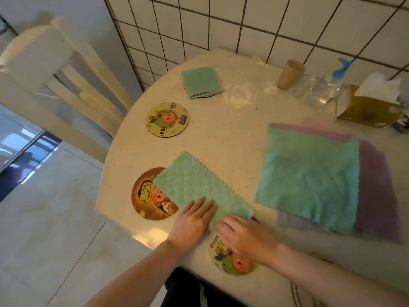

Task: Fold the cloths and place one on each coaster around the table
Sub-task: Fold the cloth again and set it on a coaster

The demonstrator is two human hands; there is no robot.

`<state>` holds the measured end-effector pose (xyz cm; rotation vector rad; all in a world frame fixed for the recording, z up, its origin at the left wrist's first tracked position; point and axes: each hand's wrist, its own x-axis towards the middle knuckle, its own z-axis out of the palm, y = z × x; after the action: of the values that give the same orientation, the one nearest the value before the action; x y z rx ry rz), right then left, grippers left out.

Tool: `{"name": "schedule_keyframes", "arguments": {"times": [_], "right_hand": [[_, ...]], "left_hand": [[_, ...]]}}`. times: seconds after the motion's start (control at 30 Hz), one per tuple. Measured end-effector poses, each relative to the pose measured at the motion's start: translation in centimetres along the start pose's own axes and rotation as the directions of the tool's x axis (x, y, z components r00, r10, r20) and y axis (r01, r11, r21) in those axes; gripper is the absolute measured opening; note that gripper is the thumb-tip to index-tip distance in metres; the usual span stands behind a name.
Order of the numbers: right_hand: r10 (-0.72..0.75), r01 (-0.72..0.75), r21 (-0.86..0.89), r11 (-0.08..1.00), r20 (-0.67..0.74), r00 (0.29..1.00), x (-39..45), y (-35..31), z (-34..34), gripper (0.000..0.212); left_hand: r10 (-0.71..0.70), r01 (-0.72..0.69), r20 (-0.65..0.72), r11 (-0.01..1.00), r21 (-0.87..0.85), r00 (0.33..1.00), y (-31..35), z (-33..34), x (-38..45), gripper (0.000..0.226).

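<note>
A green cloth (200, 185), folded into a long strip, lies slantwise near the table's front edge and covers part of a brown cartoon coaster (147, 196). My left hand (192, 222) lies flat on the strip's near end. My right hand (243, 235) grips that same end beside it, partly hiding a pale coaster (232, 260) printed "Have". A bare yellow coaster (167, 119) sits further back. At the far left a folded green cloth (201, 82) rests on a dark coaster, only its edge showing. A stack of flat cloths (309, 180), green over purple, lies at the right.
A paper cup (290, 74), clear glasses (305, 85), a spray bottle with a blue top (329, 85) and a tissue box (369, 103) stand at the back right against the tiled wall. A cream chair (55, 85) stands left of the round table (232, 134).
</note>
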<state>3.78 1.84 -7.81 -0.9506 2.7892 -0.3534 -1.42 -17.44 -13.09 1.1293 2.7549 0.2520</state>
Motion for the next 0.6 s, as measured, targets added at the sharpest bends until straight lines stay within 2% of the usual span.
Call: {"name": "schedule_keyframes", "arguments": {"times": [0.07, 0.1, 0.17, 0.2, 0.27, 0.43, 0.53, 0.6], "right_hand": [[-0.043, 0.043, 0.007, 0.999, -0.037, 0.998, -0.7, 1.9, -0.3, 0.032], [-0.054, 0.054, -0.008, 0.999, -0.028, 0.998, -0.6, 3.1, -0.4, 0.05], [-0.081, 0.088, -0.086, 0.992, 0.075, 0.994, 0.0, 5.4, -0.5, 0.085], [-0.107, 0.123, -0.127, 0.984, 0.122, 0.987, 0.6, 6.2, -0.4, 0.093], [-0.164, 0.194, -0.161, 0.968, 0.184, 0.969, 1.7, 7.1, -0.1, 0.091], [-0.303, 0.343, -0.169, 0.924, 0.226, 0.926, 2.8, 8.5, 0.6, 0.075], [-0.31, 0.353, -0.173, 0.919, 0.234, 0.921, 2.6, 9.0, 1.3, 0.07], [-0.308, 0.343, -0.119, 0.932, 0.236, 0.921, 2.8, 9.2, 1.7, 0.066]], "left_hand": [[0.038, -0.039, 0.021, 0.998, 0.048, 0.999, 0.6, 0.7, -1.6, 0.069], [0.043, -0.043, 0.012, 0.997, 0.063, 0.999, 0.9, 0.8, -2.4, 0.066], [0.023, -0.02, -0.041, 0.998, 0.067, 0.999, 1.3, 1.0, -3.7, 0.056], [0.006, -0.003, -0.057, 0.998, 0.055, 0.998, 1.4, 0.9, -4.2, 0.053], [-0.026, 0.026, -0.038, 1.0, 0.001, 0.999, 1.6, 0.8, -5.1, 0.053], [-0.1, 0.083, -0.052, 0.964, -0.254, 0.994, 1.7, 0.3, -5.7, 0.052], [-0.208, 0.158, -0.063, 0.878, -0.452, 0.976, 1.9, -0.7, -5.6, 0.049], [-0.337, 0.25, -0.036, 0.763, -0.597, 0.941, 1.9, -1.4, -5.6, 0.045]]}}
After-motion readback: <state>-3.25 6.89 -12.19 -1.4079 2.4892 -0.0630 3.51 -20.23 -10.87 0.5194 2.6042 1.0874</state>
